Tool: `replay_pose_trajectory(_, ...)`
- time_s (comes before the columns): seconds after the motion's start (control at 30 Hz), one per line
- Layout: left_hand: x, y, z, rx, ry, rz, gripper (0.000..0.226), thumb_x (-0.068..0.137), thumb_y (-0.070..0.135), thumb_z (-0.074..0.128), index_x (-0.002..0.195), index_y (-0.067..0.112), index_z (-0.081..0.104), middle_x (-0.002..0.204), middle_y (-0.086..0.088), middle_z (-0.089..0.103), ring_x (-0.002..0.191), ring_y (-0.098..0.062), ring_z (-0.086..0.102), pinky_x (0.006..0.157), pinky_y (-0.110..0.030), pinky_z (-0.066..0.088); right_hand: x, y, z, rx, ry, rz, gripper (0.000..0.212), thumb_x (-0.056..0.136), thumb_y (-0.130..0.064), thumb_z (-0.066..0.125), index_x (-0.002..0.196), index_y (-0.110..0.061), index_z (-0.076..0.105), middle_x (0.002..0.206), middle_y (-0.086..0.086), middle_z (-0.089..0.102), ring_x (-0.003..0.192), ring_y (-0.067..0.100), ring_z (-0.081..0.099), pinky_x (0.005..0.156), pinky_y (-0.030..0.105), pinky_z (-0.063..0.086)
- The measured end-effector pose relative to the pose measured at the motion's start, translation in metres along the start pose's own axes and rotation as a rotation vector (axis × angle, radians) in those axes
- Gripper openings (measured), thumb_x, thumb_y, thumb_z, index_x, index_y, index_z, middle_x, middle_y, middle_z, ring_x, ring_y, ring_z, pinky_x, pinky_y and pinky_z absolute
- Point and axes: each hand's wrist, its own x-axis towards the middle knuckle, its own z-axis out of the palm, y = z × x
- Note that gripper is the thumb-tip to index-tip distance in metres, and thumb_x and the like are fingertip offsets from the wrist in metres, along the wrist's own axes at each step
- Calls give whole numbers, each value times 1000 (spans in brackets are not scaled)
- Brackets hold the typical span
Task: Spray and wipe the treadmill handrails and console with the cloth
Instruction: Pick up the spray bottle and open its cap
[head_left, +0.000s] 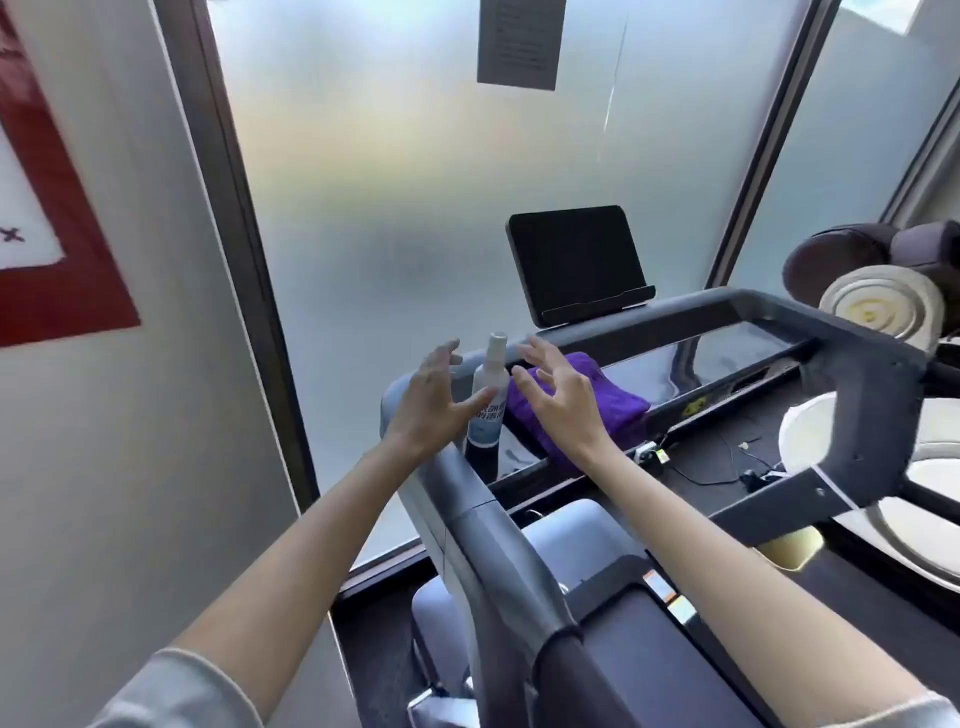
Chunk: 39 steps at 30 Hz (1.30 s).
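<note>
Your sleeves (176, 691) are showing at the bottom edge, and your bare forearms are reaching forward on either side of the near handrail (498, 561), which is running away from you towards the window. Your left hand (431, 400) is hovering with fingers spread and loosely bent, holding nothing; its thumb is lying just in front of the bottle (487, 400), and you cannot tell whether it is touching. Your right hand (558, 395) is likewise spread wide and gripping nothing, hanging over the cloth (623, 405). The bottle is standing upright between your hands, long axis vertical, cap pointing up, on the treadmill's front ledge. Its label is carrying print too blurred to read. The purple cloth is lying folded just right of the bottle, its length running right and slightly towards you along the ledge. Beyond, the dark console (574, 260) is leaning back, screen facing you. Higher on the frosted window (389, 182) a notice (521, 41) is hanging, text illegible
</note>
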Motion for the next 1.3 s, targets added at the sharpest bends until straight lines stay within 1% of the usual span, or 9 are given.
replay_pose_trajectory(0.17, 21, -9, 4, -316, -181, -58, 54, 81, 19, 76, 128, 13, 52, 116, -8, 66, 96, -18, 68, 83, -29, 56, 17, -5, 9, 289, 12, 83, 51, 92, -21, 66, 139, -12, 49, 123, -7, 60, 113, -2, 58, 95, 15, 45)
replay_pose_trajectory(0.3, 27, -14, 8, -372, -243, -5, 26, 83, 17, 74, 106, 14, 63, 96, -2, 71, 83, -10, 67, 73, -18, 53, 19, -8, 17, 535, 51, 107, 38, 86, -25, 70, 121, -12, 63, 115, 8, 71, 109, 16, 67, 94, 31, 53)
replay_pose_trajectory(0.4, 31, -18, 7, -334, -225, 15, 18, 82, 19, 76, 88, 20, 59, 80, 5, 67, 73, -10, 65, 65, -19, 50, 20, -9, 22, 603, 73, 102, 26, 86, -22, 68, 110, -11, 68, 101, 4, 76, 96, 17, 71, 84, 28, 57)
replay_pose_trajectory(0.5, 34, -22, 8, -303, -228, 39, 22, 80, 18, 77, 90, 16, 58, 90, -3, 70, 85, -23, 70, 75, -35, 53, 21, -7, 25, 638, 93, 89, 16, 90, -15, 65, 105, -12, 68, 97, 2, 76, 92, 15, 71, 78, 25, 56)
replay_pose_trajectory(0.77, 32, -32, 15, -308, -166, 134, 29, 82, 18, 75, 104, 5, 62, 91, -7, 71, 82, -21, 72, 76, -43, 57, 22, -11, 40, 756, 103, 126, 25, 82, -28, 64, 102, -13, 65, 85, -6, 71, 82, 7, 65, 77, 21, 54)
replay_pose_trajectory(0.97, 25, -33, 23, -322, -126, 167, 14, 88, 22, 68, 97, 13, 62, 78, 8, 68, 83, -11, 70, 77, -23, 54, 21, -16, 49, 800, 166, 122, 35, 82, -32, 63, 105, -6, 60, 79, -4, 60, 81, 17, 53, 81, 39, 48)
replay_pose_trajectory(1.1, 22, -32, 24, -347, -114, 178, 27, 87, 28, 65, 98, 4, 62, 81, -2, 70, 86, -18, 71, 82, -33, 56, 21, -13, 50, 843, 148, 124, 39, 80, -32, 65, 106, -3, 59, 78, -2, 58, 82, 22, 49, 85, 51, 41)
replay_pose_trajectory(1.2, 22, -31, 23, -337, -128, 178, 38, 84, 35, 63, 104, 3, 62, 88, -9, 72, 91, -21, 71, 85, -39, 55, 23, -12, 44, 876, 109, 115, 38, 81, -35, 65, 102, -4, 61, 79, -1, 56, 77, 18, 49, 81, 49, 42)
replay_pose_trajectory(1.3, 23, -31, 22, -340, -162, 170, 30, 88, 23, 68, 112, 7, 62, 95, -9, 72, 97, -23, 69, 90, -43, 53, 27, -13, 38, 880, 63, 99, 29, 78, -41, 68, 95, -18, 71, 83, -2, 60, 77, 12, 54, 76, 31, 50)
